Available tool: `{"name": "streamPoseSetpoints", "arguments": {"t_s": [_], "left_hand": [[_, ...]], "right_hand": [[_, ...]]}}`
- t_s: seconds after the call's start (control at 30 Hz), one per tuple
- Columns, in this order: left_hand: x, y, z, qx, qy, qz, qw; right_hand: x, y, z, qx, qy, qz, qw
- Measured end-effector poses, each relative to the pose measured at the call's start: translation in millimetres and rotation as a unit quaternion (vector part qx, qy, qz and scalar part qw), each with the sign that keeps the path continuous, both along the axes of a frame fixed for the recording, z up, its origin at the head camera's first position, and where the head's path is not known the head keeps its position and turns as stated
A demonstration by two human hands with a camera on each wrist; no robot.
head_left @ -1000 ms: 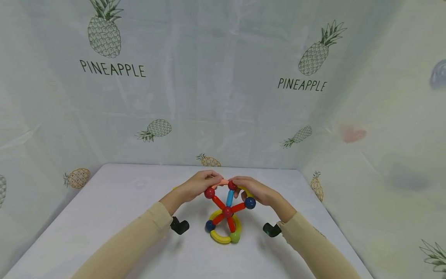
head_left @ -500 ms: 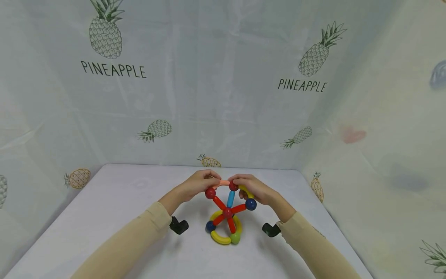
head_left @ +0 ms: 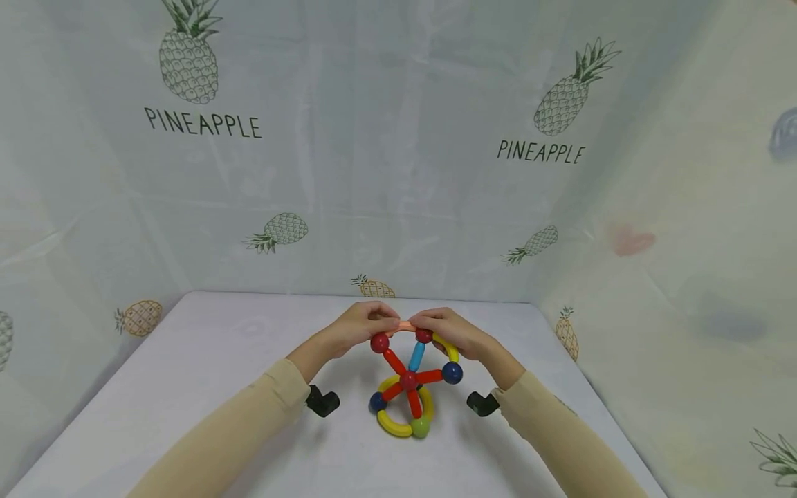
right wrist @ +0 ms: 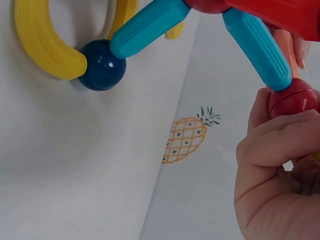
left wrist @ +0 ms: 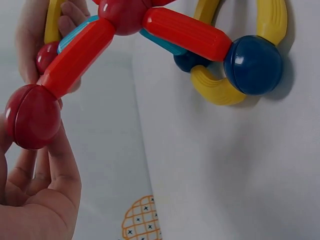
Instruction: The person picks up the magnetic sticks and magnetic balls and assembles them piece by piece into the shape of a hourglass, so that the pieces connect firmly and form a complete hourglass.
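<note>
A ball-and-stick building toy [head_left: 408, 380] stands on the table between both hands. Its base is a ring of yellow curved sticks [head_left: 394, 425] with dark blue and green balls [head_left: 420, 427]. Red and light blue straight sticks spread from a central red ball. At the top, a peach curved stick [head_left: 407, 326] bridges two red balls. My left hand [head_left: 356, 329] grips the toy at the left red ball [left wrist: 32, 117] and the stick's end. My right hand [head_left: 459, 333] pinches around the right red ball [right wrist: 294, 98], beside a yellow curved stick [head_left: 451, 349] leading to a blue ball [head_left: 452, 373].
A yellow piece [right wrist: 175, 31] lies on the table farther back, mostly hidden. The white table [head_left: 236, 373] ends at a pineapple-print curtain [head_left: 398, 173]. Black wrist-worn devices [head_left: 322, 401] jut inward below both wrists.
The toy's upper part has shifted slightly right, and its right-hand blue ball sits lower. My right hand stays at the top right red ball; my left hand has barely moved.
</note>
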State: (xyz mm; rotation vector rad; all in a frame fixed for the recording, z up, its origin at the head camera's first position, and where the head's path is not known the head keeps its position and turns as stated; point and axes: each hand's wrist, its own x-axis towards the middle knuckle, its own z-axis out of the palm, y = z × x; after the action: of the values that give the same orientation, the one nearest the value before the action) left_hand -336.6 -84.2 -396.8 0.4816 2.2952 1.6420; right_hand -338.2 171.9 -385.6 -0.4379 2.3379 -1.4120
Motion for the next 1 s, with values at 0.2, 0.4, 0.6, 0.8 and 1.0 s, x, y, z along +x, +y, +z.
{"name": "streamPoseSetpoints", "arguments": {"t_s": [0.2, 0.4, 0.6, 0.8, 1.0], "left_hand": [[-3.4, -6.5, -1.9, 0.011, -0.009, -0.003, 0.9999], [-14.7, -38.0, -7.8, -0.04, 0.034, 0.038, 0.9979], [-31.3, -85.4, -28.6, -0.183, 0.111, 0.079, 0.9737], [-36.5, -108.6, -52.3, -0.284, 0.132, 0.032, 0.949], [-31.9, -112.7, -64.6, -0.308, 0.165, 0.007, 0.9368]], "right_hand": [[0.3, -1.6, -0.2, 0.01, 0.01, -0.006, 0.9999], [1.5, -2.2, -0.7, 0.01, 0.021, -0.011, 0.9997], [0.2, 0.4, -2.9, 0.006, 0.019, -0.014, 0.9997], [0.9, 1.5, -4.1, 0.005, 0.019, -0.024, 0.9995], [-0.2, 2.9, -5.0, 0.009, 0.027, -0.05, 0.9983]]}}
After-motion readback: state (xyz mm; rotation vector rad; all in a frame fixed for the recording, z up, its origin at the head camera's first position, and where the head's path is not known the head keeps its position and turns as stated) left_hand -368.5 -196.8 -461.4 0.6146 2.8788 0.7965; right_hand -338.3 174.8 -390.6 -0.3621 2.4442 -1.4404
